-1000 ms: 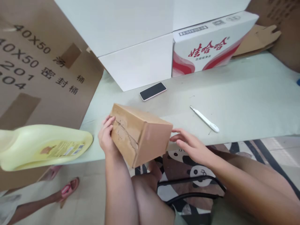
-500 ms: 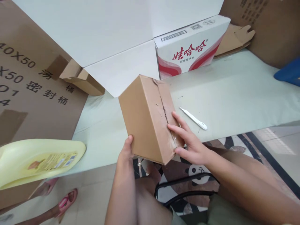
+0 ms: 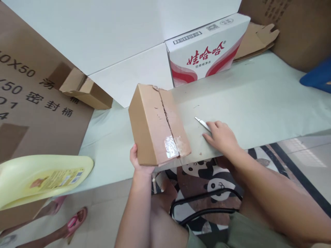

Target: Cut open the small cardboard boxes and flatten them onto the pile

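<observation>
At a lower corner of the taped cardboard box (image 3: 160, 124), left hand (image 3: 140, 162) gripping it | right hand (image 3: 222, 136) over white craft knife (image 3: 202, 123), fingers touching, closure unclear | box at near edge of table (image 3: 258, 100) | yellow bottle (image 3: 49, 172) left, Wahaha water carton (image 3: 207, 57) beyond

Carton (image 3: 150, 124) in left fingers (image 3: 133, 152): brown, dark seam
Tool (image 3: 202, 123) at right fingers (image 3: 211, 126): white from here
Box (image 3: 207, 62) beyond right fingers: white, red waves
Bottle (image 3: 46, 177) left of left fingers: pale yellow
Mat (image 3: 191, 182) below right fingers: black-and-white pandas on brown
</observation>
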